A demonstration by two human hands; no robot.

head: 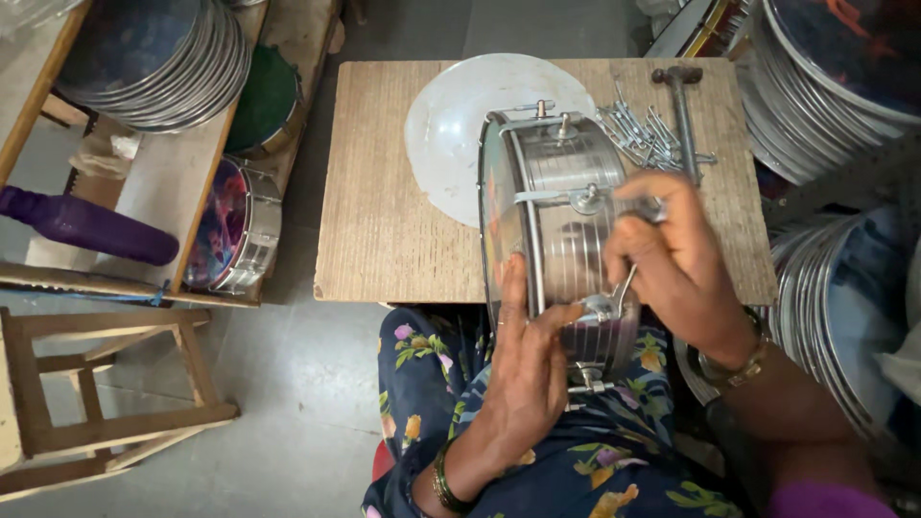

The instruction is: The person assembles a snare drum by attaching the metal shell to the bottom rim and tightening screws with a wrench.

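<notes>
In the head view, a metal drum [561,240] stands on its edge at the near rim of the counter [384,240], in the middle of the frame; the left hand [523,360] grasps its lower side and the right hand [672,259] is clenched on a thin tuning key at a lug. The drum could roll off the rim if the left hand slips, and the loose rods [643,134] at the upper right could be knocked to the floor. No container is seen; only a clear round skin [451,125] lies flat behind the drum.
</notes>
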